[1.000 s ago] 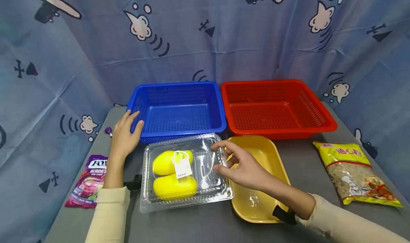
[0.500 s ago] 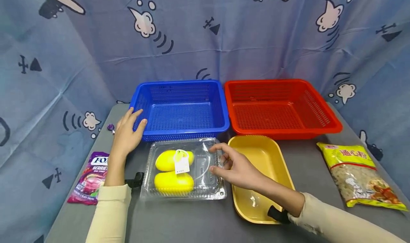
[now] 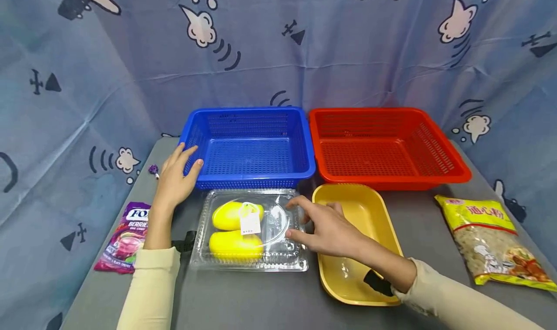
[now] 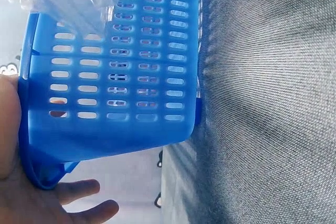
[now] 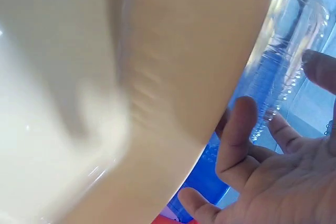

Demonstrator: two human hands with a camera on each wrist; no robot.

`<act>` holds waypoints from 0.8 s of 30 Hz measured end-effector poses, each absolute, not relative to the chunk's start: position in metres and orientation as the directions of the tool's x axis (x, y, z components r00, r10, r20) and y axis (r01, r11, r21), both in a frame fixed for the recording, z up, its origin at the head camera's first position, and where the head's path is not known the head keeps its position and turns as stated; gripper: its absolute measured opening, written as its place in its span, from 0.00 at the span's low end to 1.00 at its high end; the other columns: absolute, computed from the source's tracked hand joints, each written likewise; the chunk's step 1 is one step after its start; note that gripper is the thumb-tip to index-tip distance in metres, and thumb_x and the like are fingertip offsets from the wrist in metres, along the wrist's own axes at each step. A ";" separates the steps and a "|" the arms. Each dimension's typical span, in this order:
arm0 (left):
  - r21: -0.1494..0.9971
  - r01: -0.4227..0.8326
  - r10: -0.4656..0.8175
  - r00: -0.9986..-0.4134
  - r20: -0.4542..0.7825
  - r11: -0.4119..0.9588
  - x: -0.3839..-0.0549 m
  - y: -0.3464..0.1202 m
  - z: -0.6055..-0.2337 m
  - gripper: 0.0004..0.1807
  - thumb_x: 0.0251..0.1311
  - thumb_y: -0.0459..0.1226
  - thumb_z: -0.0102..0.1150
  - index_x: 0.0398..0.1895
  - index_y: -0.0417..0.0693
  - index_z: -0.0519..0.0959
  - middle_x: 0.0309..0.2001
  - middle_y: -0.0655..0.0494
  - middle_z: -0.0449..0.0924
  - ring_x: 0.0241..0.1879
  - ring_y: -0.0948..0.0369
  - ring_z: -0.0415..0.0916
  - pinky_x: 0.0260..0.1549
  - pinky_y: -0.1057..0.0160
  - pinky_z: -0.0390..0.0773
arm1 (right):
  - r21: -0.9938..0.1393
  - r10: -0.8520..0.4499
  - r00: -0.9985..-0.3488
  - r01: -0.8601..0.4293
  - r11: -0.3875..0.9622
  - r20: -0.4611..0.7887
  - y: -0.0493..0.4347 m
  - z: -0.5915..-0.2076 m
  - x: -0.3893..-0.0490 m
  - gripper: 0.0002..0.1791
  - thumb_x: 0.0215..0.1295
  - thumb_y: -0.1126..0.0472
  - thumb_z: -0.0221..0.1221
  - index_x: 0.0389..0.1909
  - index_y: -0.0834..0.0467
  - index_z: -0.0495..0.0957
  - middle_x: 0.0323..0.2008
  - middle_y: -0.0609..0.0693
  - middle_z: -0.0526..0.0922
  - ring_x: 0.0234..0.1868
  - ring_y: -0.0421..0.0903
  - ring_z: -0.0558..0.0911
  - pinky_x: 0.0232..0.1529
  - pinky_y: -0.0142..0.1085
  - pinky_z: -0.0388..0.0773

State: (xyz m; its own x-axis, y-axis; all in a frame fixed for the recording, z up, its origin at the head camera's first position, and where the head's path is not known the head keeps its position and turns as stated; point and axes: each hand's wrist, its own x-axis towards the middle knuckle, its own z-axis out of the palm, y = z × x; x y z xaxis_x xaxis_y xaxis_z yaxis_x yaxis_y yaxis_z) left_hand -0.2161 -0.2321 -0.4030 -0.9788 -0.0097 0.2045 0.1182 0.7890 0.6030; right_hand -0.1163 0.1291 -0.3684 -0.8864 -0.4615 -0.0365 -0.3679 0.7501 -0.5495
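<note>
A clear plastic clamshell box (image 3: 278, 257) lies flat in front of the blue basket (image 3: 256, 180). Two yellow mangoes (image 3: 237, 245) show through its lid, with a white tag (image 3: 250, 223) over them. My right hand (image 3: 332, 228) hovers at the box's right end, thumb and index finger spread at its edge. In the right wrist view, its loosely bent fingers (image 5: 241, 135) lie between the box and the yellow tub (image 5: 173, 72). My left hand (image 3: 176, 180) rests at the blue basket's left rim; its fingers (image 4: 94, 211) extend past the basket corner in the left wrist view.
A red basket (image 3: 391, 180) stands right of the blue one. The yellow tub sits before it, under my right forearm. At far right lies a macaroni bag (image 3: 487, 238); at left are a purple candy bag (image 3: 126, 238) and a small purple item (image 3: 153, 169).
The clamshell box has gone from slanted, with its right end raised, to flat and square with the basket. My right hand has loosened at its edge; the left stays at the rim.
</note>
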 end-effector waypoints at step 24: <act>0.597 0.107 -0.024 -0.978 0.206 0.795 -0.217 -0.231 -0.404 0.30 0.76 0.51 0.47 0.77 0.53 0.66 0.82 0.44 0.50 0.78 0.34 0.48 0.72 0.26 0.49 | -0.440 -0.473 -0.881 -0.417 0.795 -0.020 0.131 -0.364 -0.114 0.28 0.63 0.43 0.68 0.63 0.43 0.76 0.43 0.44 0.89 0.42 0.43 0.84 0.57 0.59 0.62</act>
